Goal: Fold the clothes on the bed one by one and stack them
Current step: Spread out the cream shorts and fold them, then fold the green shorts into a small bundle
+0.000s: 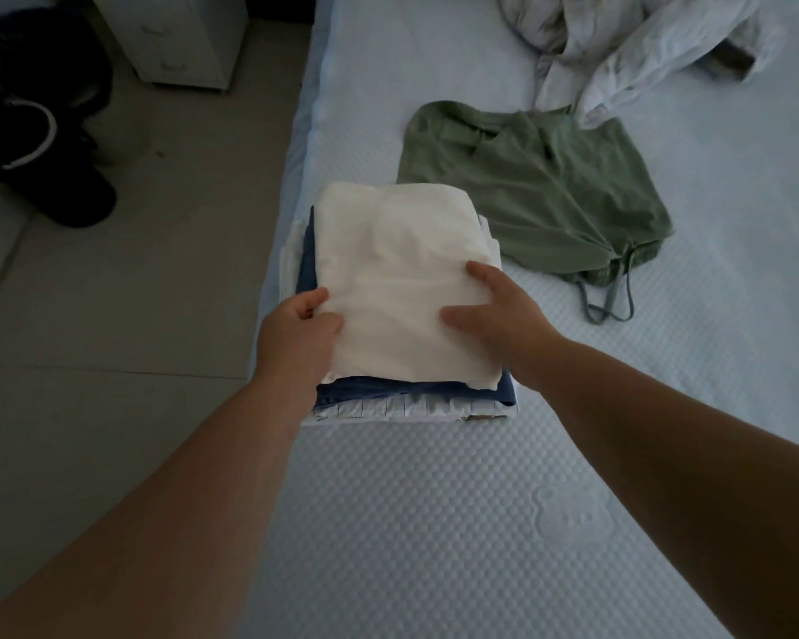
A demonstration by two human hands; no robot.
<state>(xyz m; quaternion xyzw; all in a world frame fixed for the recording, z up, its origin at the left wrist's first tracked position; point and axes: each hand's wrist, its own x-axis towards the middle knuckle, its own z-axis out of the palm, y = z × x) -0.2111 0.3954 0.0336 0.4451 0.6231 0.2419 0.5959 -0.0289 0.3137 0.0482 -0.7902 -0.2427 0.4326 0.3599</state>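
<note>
Stack (407, 398) sits at the left edge of the bed (434, 523), right beside the drop to the floor (111, 315). Top layer: white garment (397, 269), folded. Under it a blue piece (337, 390), then a pale checked one (402, 408) at the bottom.

Left hand (296, 336): fingers curled, pinching the white garment's near left edge. Right hand (494, 311): fingers fairly straight and spread, pressing flat on its near right part; it holds nothing.

Still unfolded: green top (540, 196), spread just beyond the stack, its near left edge touching or tucked behind the stack, cannot tell which. Further back, a crumpled pale heap (619, 48).

Judged step: settling the white garment squarely on the stack.

Risks, as I read it:
- Stack stands hard against the bed edge. A push leftward while squaring could tip the layers onto the floor.
- White garment overhangs the blue piece at the near right corner. Lifting the pinch carelessly may drag the fold open.
- Layers are uneven in size; added garments could make the pile lean.
- Pulling the green top away next may catch the stack's far side and shift it, if the two do overlap.
- Dim light; edges of the white fold are hard to judge.
</note>
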